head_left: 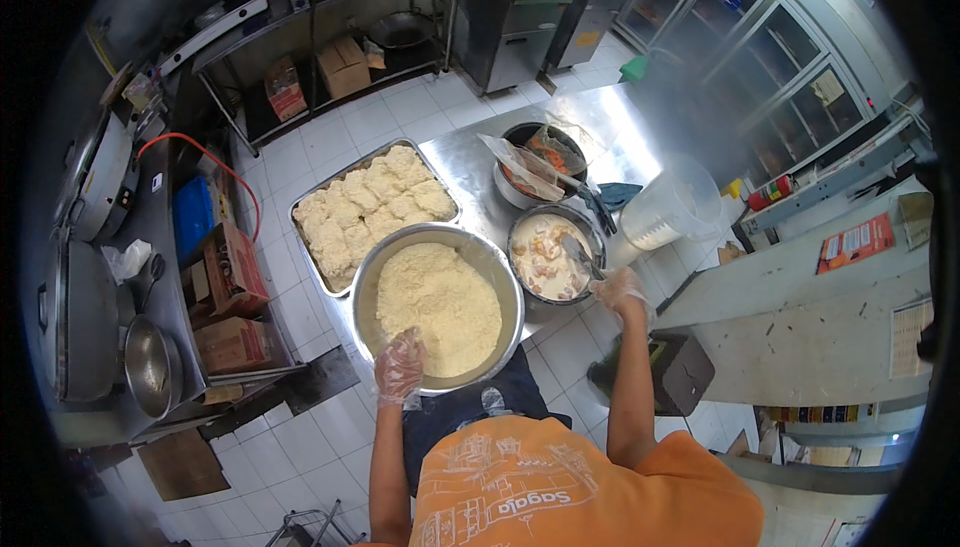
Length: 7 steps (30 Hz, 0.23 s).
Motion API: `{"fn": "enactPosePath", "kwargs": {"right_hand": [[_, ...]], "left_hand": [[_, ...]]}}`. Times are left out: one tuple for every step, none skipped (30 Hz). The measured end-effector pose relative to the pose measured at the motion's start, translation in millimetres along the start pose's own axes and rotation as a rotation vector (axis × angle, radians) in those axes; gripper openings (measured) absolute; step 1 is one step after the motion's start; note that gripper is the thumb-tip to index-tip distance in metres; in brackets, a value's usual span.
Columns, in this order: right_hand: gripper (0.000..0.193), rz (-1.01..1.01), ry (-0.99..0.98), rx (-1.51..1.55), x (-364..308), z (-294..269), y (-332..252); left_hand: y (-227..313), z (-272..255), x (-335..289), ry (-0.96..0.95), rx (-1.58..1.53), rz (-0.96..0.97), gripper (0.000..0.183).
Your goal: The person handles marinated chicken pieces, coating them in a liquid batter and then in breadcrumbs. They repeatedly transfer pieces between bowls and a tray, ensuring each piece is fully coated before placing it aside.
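Observation:
A large metal bowl [515,312] holds pale yellow breadcrumbs [440,297]. My left hand [400,365], in a clear plastic glove, reaches over its near left rim; the fingers are loosely extended at the edge of the crumbs. To the right, a dark bowl [600,239] contains raw-looking pieces in milky batter [545,259]. My gloved right hand [622,294] is closed round the handle end of a grey metal utensil [580,253] that dips into the batter; whether it is tongs or a spoon is unclear. Left of the crumb bowl, a rectangular metal tray [305,237] carries crumb-coated pieces [375,197].
Behind the batter stands a dark pot [512,137] with plastic bags and orange contents. A translucent measuring jug [665,207] stands right, on the steel table [460,162]. Left is a counter with a metal bowl [153,367]; a dark bin [680,377] stands on the floor at right.

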State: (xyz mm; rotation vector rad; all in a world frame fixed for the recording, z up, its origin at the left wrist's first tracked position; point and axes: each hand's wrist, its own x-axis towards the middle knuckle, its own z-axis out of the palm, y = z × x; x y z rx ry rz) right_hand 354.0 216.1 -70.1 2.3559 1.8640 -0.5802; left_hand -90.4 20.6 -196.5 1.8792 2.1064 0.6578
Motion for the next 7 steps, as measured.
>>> {"fn": "enactPosePath", "kwargs": {"right_hand": [[0.041,-0.012,-0.016,0.073,2.7,0.7,3.6],[0.039,0.011,-0.055,0.133,2.7,-1.0,6.9],[0.036,0.059,-0.104,0.173,0.3,-3.4,8.8],[0.033,0.022,-0.097,0.339,-6.0,-7.9,12.0],[0.03,0.009,-0.1,0.487,-15.9,-13.5,16.9],[0.028,-0.012,-0.114,0.654,-24.8,-16.2,18.2],[0.024,-0.021,-0.049,0.704,-30.1,-16.9,15.6]], "left_hand": [[-1.9,0.7,0.2,0.029,-0.067,0.008,0.034],[-2.4,1.9,0.5,0.068,-0.095,0.026,0.034],[-2.5,2.6,-0.1,0.082,-0.107,0.026,0.034],[-2.1,2.7,-0.6,0.096,-0.119,0.026,0.034],[-1.4,2.4,-1.0,0.084,-0.114,0.008,0.035],[-0.6,1.3,-1.7,0.079,-0.113,0.007,0.036],[0.1,0.0,-2.9,0.113,-0.186,0.035,0.036]]}}
